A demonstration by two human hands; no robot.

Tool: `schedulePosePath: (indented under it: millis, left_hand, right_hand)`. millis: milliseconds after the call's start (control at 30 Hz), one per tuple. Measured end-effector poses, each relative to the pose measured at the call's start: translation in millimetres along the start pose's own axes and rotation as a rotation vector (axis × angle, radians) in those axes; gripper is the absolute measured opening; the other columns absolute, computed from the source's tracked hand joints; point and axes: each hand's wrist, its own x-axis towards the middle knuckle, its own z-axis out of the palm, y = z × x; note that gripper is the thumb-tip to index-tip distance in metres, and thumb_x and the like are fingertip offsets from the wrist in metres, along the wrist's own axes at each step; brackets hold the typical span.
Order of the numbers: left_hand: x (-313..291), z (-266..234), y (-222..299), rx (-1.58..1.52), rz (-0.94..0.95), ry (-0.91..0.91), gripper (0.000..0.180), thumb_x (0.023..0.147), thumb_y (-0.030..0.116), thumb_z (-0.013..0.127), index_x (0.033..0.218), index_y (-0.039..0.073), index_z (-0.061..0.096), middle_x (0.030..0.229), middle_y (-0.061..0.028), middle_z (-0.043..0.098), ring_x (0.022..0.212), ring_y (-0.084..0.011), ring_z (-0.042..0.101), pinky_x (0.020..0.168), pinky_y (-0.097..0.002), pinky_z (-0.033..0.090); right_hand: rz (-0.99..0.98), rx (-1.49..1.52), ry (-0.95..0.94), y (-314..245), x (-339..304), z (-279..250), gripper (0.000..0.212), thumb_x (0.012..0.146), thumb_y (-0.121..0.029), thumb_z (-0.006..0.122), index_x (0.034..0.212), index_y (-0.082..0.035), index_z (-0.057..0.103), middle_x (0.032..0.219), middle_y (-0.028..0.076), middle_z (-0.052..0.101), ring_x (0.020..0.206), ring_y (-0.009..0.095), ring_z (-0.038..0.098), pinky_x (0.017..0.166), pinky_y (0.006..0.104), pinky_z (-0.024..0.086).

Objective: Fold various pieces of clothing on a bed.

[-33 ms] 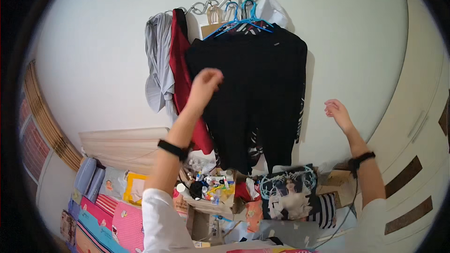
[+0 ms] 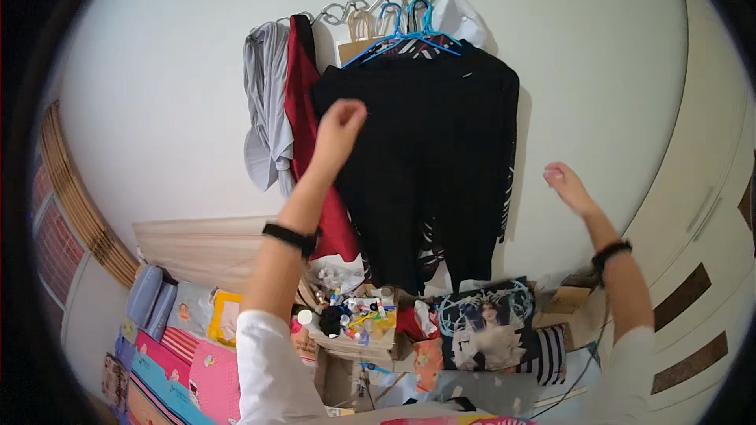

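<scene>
Black trousers (image 2: 402,134) hang against the wall on a blue hanger (image 2: 399,35), covering most of a dark patterned garment (image 2: 508,197) behind them. My left hand (image 2: 341,124) is raised in front of the upper left part of the trousers. Its fingers are curled in toward the thumb, and nothing shows in them; whether it touches the cloth I cannot tell. My right hand (image 2: 565,185) is up in front of the bare wall, to the right of the trousers and apart from them. Its fingers are drawn together, slightly blurred, with nothing visible in them.
A curly metal hook rack (image 2: 335,14) also bears a grey garment (image 2: 268,71), a red one (image 2: 303,110) and a white cap (image 2: 459,20). Below stands a cluttered small cabinet (image 2: 354,346), beside a printed dark cushion (image 2: 480,330). A wardrobe (image 2: 701,189) is at right.
My left hand has risen slightly and moved a little left, its fingers curling more. The right hand has shifted slightly up, its fingers drawing closer together. The trousers hang almost unchanged.
</scene>
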Motion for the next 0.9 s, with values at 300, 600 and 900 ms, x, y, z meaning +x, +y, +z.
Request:
schedulePosePath:
  millis: [300, 600, 900]
  left_hand:
    - [94.6, -27.4, -111.3, 0.782, -0.060, 0.145, 0.072, 0.074, 0.034, 0.072, 0.135, 0.017, 0.038, 0.135, -0.0182, 0.039, 0.124, -0.0425, 0.036, 0.102, -0.0475, 0.030]
    - [112.8, -25.5, -91.2, 1.063, -0.369, 0.025, 0.097, 0.056, 0.053, 0.080, 0.128, 0.004, 0.037, 0.133, -0.0175, 0.042, 0.123, -0.0358, 0.040, 0.097, -0.0600, 0.030]
    - [155.4, -71.7, -124.9, 0.466, -0.025, 0.000, 0.052, 0.072, 0.040, 0.077, 0.089, -0.003, 0.054, 0.080, -0.0194, 0.059, 0.073, -0.0260, 0.057, 0.070, -0.0374, 0.045]
  right_hand:
    - [-0.139, 0.082, 0.112, -82.9, 146.5, 66.8, 0.073, 0.077, -0.049, 0.068, 0.127, -0.001, 0.043, 0.119, 0.018, 0.052, 0.108, 0.025, 0.052, 0.089, 0.0357, 0.044]
    - [-0.283, -0.286, 0.379, -102.9, 192.3, 79.5, 0.055, 0.072, -0.044, 0.074, 0.103, -0.002, 0.056, 0.065, 0.006, 0.049, 0.057, 0.016, 0.045, 0.055, 0.0319, 0.041]
    - [-0.182, -0.069, 0.329, -139.0, 219.3, 39.3, 0.044, 0.083, -0.042, 0.062, 0.071, 0.000, 0.061, 0.057, 0.002, 0.049, 0.056, 0.013, 0.044, 0.054, 0.0318, 0.037]
